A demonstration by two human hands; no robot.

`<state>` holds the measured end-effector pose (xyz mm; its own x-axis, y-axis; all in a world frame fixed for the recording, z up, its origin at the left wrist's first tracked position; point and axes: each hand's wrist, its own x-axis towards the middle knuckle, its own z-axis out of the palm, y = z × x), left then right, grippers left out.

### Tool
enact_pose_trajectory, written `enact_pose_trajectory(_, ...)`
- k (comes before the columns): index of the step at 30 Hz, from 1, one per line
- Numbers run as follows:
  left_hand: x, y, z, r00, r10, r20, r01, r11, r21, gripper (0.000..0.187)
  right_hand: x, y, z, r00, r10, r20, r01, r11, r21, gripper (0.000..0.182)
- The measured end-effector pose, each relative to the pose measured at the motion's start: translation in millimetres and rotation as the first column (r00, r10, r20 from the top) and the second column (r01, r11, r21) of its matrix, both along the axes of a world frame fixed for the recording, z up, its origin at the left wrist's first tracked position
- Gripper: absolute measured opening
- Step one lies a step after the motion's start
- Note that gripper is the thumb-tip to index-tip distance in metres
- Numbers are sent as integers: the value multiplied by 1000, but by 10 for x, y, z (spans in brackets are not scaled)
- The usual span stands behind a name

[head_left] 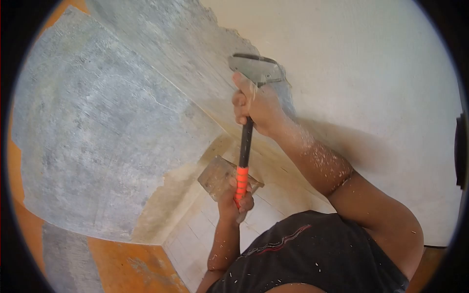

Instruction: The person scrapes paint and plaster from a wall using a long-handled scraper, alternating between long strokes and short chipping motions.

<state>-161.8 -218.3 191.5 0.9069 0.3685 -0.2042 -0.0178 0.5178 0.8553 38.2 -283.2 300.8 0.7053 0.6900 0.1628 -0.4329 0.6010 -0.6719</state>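
Note:
A long-handled wall scraper (246,146) slants upward in front of me, with a black shaft and an orange ribbed grip. My right hand (259,105) is closed around the shaft just below the wide grey scraper head (259,69). Lower down, my left hand (234,202) wraps the orange grip. The head rests at or close to the border between bare grey wall (107,117) and pale coating (351,58); its exact contact with the wall cannot be made out. Pale flakes cling to my right forearm.
Below the scraper stands a worn, square-topped wooden stool or block (215,177), partly behind my left hand. Light floor tiles (195,234) lie beneath. Orange paint (129,263) borders the grey patch at lower left. A dark object (460,151) shows at the right edge.

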Motion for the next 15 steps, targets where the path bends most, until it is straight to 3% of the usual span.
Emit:
enact_pose_trajectory(3, -35, -63, -370, 997, -59, -51, 52, 989, -136, 39, 16, -59, -387, 996, -33, 82, 36, 998, -46, 35)
enact_pose_trajectory(5, -91, -117, -779, 988, -151, -31, 134, 943, -306, 40, -18, -75, -811, 997, -82, 7, 81, 960, -270, 37)
enact_pose_trajectory(7, -43, -11, -863, 981, -184, -58, 160, 945, -285, 43, -37, -113, -796, 997, -72, 2, 70, 966, -250, 39)
enact_pose_trajectory(8, -31, -17, -793, 972, -213, -97, 180, 945, -272, 46, -73, -168, -708, 998, -57, -15, 52, 970, -237, 40)
enact_pose_trajectory(10, 88, 129, -594, 980, -193, -40, 184, 969, -166, 47, 21, -174, -419, 974, -94, 207, 152, 946, -287, 41)
enact_pose_trajectory(11, 159, 191, -443, 978, -207, 17, 207, 970, -129, 47, 27, -179, -199, 977, -90, 195, 145, 946, -290, 41)
enact_pose_trajectory(13, 246, 180, -136, 975, -211, 70, 218, 970, -108, 47, 48, -192, 143, 978, -124, 168, 141, 985, -98, 41)
enact_pose_trajectory(15, 308, 166, -103, 963, -233, 137, 245, 966, -77, 47, 44, -231, 142, 977, -129, 172, 148, 984, -101, 41)
